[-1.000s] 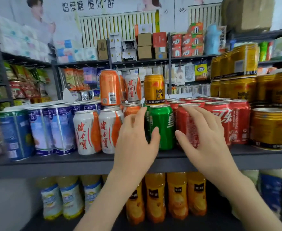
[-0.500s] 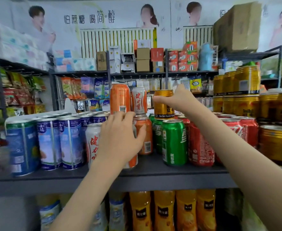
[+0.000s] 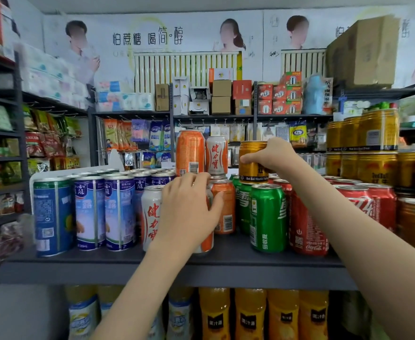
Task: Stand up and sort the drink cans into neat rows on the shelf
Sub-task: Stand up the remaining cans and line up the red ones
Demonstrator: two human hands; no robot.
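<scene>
Shop shelving behind, the near shelf (image 3: 226, 262) holds mixed cans: the right hand (image 3: 274, 155) grips a gold can (image 3: 250, 169) perched on green cans (image 3: 268, 217), likely to rehome it, while the left hand (image 3: 186, 212) clasps a white-and-orange can (image 3: 207, 242) steady.

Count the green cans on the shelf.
2 for sure: the front green can in the front row, the rear green can behind-left of it. More may be hidden farther back.
</scene>
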